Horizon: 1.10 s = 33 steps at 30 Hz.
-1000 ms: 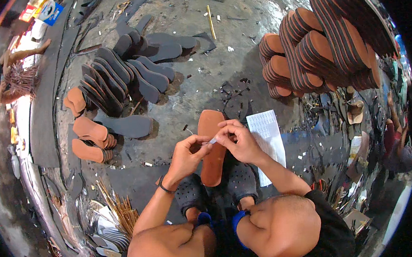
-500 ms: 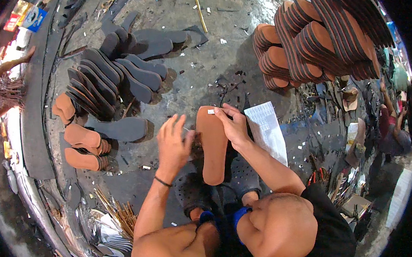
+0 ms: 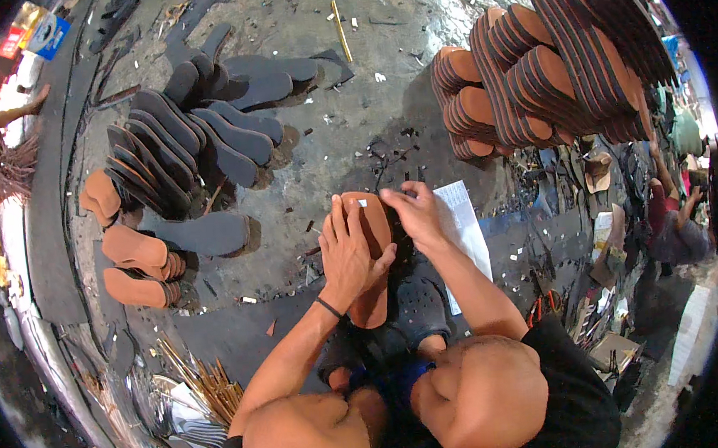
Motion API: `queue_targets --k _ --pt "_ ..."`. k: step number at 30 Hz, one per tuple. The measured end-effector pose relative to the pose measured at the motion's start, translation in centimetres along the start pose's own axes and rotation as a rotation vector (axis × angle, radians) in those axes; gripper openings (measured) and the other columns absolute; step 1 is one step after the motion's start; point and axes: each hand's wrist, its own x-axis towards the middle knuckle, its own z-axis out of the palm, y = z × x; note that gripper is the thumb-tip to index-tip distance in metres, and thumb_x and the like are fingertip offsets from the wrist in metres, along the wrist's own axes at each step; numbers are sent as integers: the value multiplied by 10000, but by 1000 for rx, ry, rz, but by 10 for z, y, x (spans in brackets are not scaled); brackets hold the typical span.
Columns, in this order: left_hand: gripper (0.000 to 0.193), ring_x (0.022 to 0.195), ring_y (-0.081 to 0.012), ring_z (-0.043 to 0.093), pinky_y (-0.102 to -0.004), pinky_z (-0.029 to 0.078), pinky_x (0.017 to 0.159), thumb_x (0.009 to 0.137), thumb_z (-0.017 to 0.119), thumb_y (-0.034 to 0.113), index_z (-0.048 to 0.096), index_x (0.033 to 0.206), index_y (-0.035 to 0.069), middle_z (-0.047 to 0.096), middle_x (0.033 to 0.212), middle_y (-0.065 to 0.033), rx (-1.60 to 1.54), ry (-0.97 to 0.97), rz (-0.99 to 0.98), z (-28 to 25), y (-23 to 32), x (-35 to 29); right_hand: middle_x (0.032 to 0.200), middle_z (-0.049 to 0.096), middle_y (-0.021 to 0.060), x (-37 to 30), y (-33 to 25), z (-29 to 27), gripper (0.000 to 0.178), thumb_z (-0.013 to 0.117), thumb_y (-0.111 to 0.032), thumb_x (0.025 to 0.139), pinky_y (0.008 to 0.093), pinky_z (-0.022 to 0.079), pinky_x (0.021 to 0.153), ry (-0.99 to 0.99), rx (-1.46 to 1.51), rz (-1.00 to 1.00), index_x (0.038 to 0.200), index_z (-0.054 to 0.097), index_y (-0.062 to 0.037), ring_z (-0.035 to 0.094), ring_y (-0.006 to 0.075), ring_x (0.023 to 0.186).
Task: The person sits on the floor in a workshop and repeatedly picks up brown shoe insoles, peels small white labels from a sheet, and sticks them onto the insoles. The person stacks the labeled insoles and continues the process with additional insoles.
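Note:
A tan shoe sole (image 3: 371, 308) lies lengthwise in front of me, its lower end between my feet. My left hand (image 3: 347, 254) rests across its upper part with the fingers stretched flat and the thumb out over its right edge. A tiny white label (image 3: 363, 203) shows near the sole's top end, beside the left fingertips. Just off the upper right edge, my right hand (image 3: 417, 216) has thumb and index finger brought together; whatever they pinch, if anything, is too small to make out. A white sheet with small printed marks (image 3: 467, 241) lies right of that hand, partly behind the forearm.
Dark soles (image 3: 169, 125) stand in leaning rows at the left, with small tan-topped stacks (image 3: 137, 288) nearer me. Tall stacks of tan and black soles (image 3: 545, 86) rise at the far right. Scraps litter the floor; red-handled scissors (image 3: 545, 304) lie right. Another person (image 3: 675, 218) sits at the far right.
My left hand has moved right and come down onto the sole. My right hand has let go of the sole's top edge and shifted slightly right, its fingers now drawn together.

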Motion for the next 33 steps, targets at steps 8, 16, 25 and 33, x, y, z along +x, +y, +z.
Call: queue_targets --k 8,16,25,33 --pt "915 1199 -278 537 -395 468 994 660 792 136 339 1439 -18 509 1326 -178 -641 170 -184 -28 -39 14 1260 550 195 -33 78 -151 706 806 -326 762 543 369 971 308 -902 -161 1307 484 -14 487 374 1185" --pt "831 1335 -340 422 -448 335 1101 781 802 285 378 1424 -27 444 1425 -231 -232 256 -105 -42 -60 -4 949 699 97 -32 33 -163 345 732 -238 876 315 503 762 -13 -204 -239 1090 648 19 638 171 856" --pt "418 1027 -192 654 -341 529 899 863 728 65 561 1237 -21 668 1153 -113 -1486 -265 -377 -84 27 6 1057 653 48 -80 -59 -53 303 714 -143 894 327 486 894 -416 331 -424 1150 616 -13 602 168 1018" --pt "241 939 -147 670 -282 544 807 914 680 99 669 1100 -54 704 1046 -89 -1276 -275 -352 -112 10 -25 972 628 -15 -96 -126 -34 138 726 -194 801 361 438 799 -311 -738 -1294 914 697 -120 573 206 926"
